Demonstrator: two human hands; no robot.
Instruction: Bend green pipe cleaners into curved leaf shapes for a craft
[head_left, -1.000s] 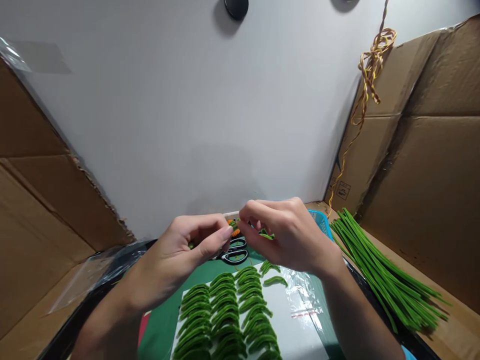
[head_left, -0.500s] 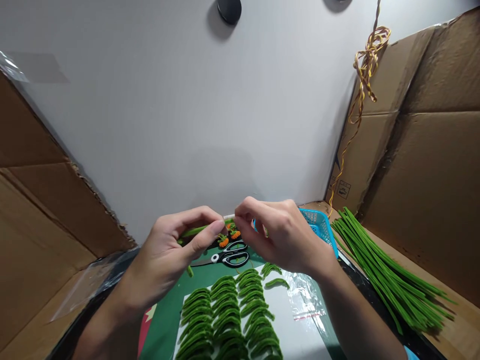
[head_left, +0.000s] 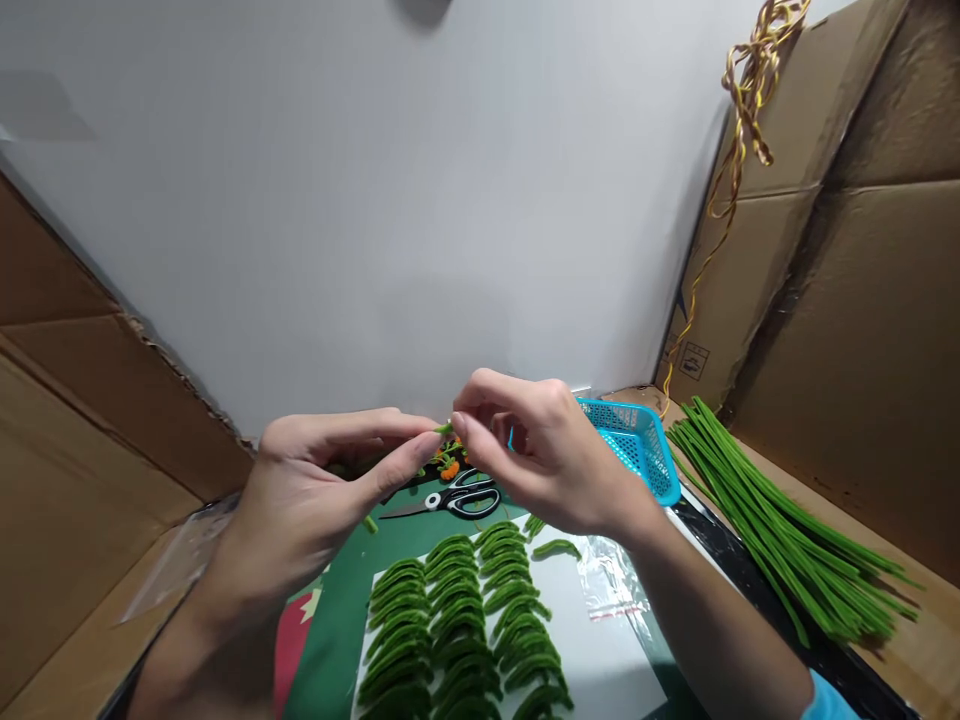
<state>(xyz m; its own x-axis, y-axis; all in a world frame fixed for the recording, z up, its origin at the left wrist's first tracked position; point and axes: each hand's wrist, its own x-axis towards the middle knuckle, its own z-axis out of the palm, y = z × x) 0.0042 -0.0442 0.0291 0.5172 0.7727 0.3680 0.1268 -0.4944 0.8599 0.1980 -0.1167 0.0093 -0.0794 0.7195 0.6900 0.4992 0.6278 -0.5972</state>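
Note:
My left hand is closed in a pinch on a short green pipe cleaner, mostly hidden by the fingers. Meeting it from the right, my right hand pinches the same piece at its tip. Below the hands, curved green pipe cleaner pieces lie in three long columns on a white sheet. One single curved piece lies apart at the upper right of them. Black-handled scissors rest behind the sheet, with small orange-and-green pipe cleaner items just beyond, partly covered by my hands.
A blue plastic basket stands behind my right hand. At right lies a bundle of long green pipe cleaners. A clear plastic bag is on the sheet, over a green mat. Cardboard walls flank the table.
Both hands have come closer together, with the fingertips now nearly touching around the green piece. The white length seen between them earlier no longer shows. The view has tilted slightly down.

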